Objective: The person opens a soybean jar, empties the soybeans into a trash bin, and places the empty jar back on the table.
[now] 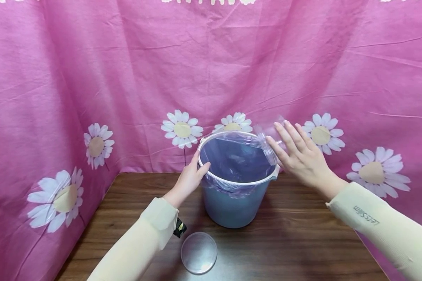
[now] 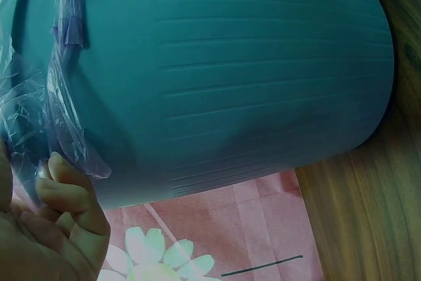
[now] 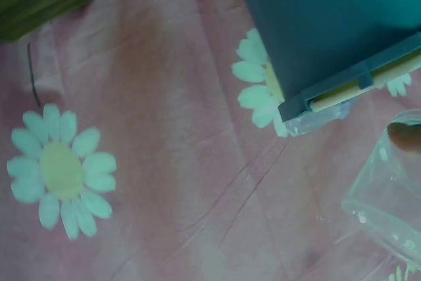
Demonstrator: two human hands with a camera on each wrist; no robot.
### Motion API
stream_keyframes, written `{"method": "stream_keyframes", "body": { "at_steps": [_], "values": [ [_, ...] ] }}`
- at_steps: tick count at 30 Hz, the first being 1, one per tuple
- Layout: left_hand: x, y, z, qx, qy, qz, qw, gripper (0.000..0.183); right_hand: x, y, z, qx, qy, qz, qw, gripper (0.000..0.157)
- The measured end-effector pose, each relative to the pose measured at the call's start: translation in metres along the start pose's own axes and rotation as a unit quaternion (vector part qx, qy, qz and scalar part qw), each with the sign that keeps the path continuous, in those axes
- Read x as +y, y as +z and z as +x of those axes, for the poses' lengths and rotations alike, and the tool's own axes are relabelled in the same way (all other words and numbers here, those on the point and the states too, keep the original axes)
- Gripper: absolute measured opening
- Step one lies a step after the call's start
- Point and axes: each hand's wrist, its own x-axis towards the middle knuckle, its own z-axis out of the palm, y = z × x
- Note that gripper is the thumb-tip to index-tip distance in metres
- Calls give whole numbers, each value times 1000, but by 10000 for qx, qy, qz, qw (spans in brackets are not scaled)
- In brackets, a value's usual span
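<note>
A blue-green trash bin with a pale rim stands on the wooden table, lined with a thin clear plastic bag folded over the edge. My left hand grips the bin's left rim, thumb on the near side; in the left wrist view its curled fingers lie against the bag. At the right rim, my right hand holds a clear plastic jar, tilted with its mouth toward the bin. One digit shows on the jar in the right wrist view. Whether anything is inside the jar cannot be told.
A round clear lid lies flat on the wooden table, in front of the bin near my left sleeve. Behind and at both sides hangs a pink cloth printed with daisies. The bin's handle runs along its rim.
</note>
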Motion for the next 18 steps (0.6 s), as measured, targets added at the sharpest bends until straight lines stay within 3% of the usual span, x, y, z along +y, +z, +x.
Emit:
{"method": "stream_keyframes", "body": {
  "at_steps": [10, 18],
  "values": [
    [1, 1, 0, -34, -37, -11, 10000, 70, -5, -7, -18, 217, 1454, 682, 9868, 73],
    [1, 1, 0, -42, -69, 0, 10000, 71, -16, -18, -30, 149, 2679, 1055, 9575, 99]
  ]
}}
